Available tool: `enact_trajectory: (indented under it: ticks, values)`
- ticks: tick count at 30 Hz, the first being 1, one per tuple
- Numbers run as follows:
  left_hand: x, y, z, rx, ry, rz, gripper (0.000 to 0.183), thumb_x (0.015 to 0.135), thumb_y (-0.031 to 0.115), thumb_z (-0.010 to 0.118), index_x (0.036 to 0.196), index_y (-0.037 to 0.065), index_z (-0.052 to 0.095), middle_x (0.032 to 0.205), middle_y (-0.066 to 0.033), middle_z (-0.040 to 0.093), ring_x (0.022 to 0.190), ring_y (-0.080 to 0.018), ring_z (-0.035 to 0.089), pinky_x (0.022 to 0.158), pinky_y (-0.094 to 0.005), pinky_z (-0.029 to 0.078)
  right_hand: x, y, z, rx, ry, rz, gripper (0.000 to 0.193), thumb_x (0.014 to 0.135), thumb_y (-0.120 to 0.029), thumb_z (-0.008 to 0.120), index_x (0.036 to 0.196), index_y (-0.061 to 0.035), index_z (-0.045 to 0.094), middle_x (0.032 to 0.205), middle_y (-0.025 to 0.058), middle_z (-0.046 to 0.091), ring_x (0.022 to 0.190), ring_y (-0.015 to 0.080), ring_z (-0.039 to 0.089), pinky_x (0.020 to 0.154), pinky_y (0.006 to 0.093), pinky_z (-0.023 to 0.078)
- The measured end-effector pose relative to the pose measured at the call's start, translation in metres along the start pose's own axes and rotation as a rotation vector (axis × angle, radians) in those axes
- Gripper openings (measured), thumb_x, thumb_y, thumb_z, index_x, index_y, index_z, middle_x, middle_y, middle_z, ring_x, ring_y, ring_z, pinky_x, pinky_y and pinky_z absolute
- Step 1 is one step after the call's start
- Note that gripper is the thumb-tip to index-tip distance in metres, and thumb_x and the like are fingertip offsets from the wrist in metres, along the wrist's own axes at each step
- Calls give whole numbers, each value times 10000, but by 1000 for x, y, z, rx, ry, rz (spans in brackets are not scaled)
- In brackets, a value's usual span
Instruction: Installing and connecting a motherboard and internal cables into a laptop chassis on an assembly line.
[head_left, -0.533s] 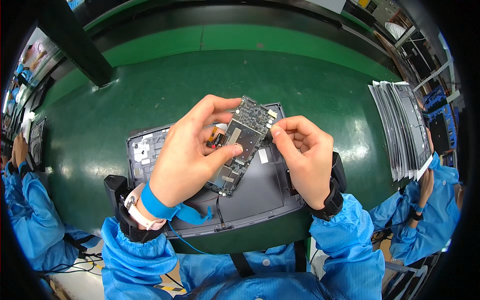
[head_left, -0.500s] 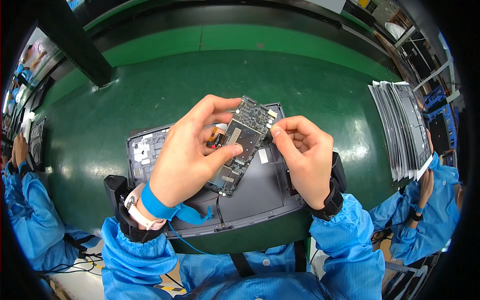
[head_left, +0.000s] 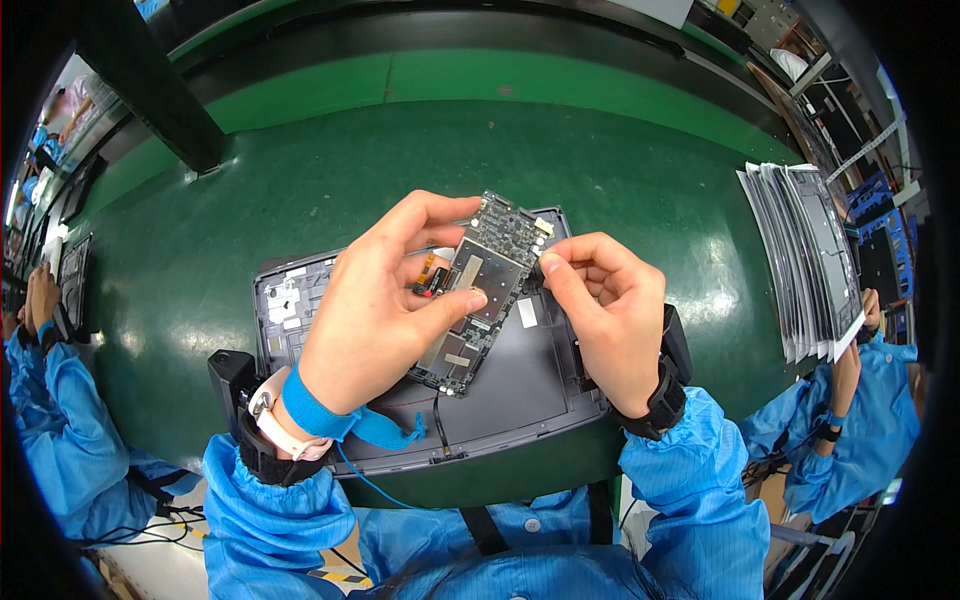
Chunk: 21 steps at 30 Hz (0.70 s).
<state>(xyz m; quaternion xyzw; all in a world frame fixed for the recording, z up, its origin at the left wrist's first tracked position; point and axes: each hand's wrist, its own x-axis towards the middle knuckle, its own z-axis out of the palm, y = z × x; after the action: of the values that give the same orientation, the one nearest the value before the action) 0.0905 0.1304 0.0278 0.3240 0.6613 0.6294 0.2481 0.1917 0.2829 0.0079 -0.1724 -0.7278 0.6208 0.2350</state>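
Note:
My left hand (head_left: 370, 300) holds a long green-black circuit board (head_left: 500, 265) by its edges, thumb across its face, tilted over a grey device housing (head_left: 500, 390). A small black camera-like part with an orange flex strip (head_left: 430, 275) shows beside the board, near my left fingers. My right hand (head_left: 615, 315) is closed in a pinch at the board's right edge, just below a white connector (head_left: 544, 228). Whatever lies between those fingertips is too small to make out. The housing lies flat under both hands, with white patches at its left and a black cable (head_left: 440, 425) near its front edge.
A stack of thin panels with white sheets (head_left: 800, 265) stands at the right of the green table (head_left: 640, 160). A dark post (head_left: 150, 90) rises at the far left. Co-workers' hands show at the left (head_left: 42, 295) and right (head_left: 848, 375). A blue strap cord (head_left: 370, 485) trails from my left wrist.
My hands and the board have hardly moved; the right fingertips stay at the board's edge. The co-worker's hand at the right has shifted by the panel stack.

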Motion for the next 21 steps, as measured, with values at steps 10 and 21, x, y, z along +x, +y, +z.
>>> enact_trajectory:
  ticks: [10, 21]
  values:
    - [0, 4, 0, 20, -21, -16, 563, 716, -126, 647, 1231, -21, 446, 1128, -126, 501, 1002, -146, 544, 851, -249, 495, 0, -2, 1, 55, 16, -11, 68, 834, -26, 622, 854, 39, 623, 716, 5, 614, 618, 22, 534, 538, 167, 420]
    - [0, 3, 0, -5, -11, -9, 494, 731, -96, 645, 1191, 0, 490, 1158, -109, 535, 1072, -165, 537, 765, -248, 541, 2, -1, 1, 56, 13, -28, 73, 834, -27, 621, 859, 42, 626, 713, 9, 620, 614, 25, 536, 537, 169, 424]
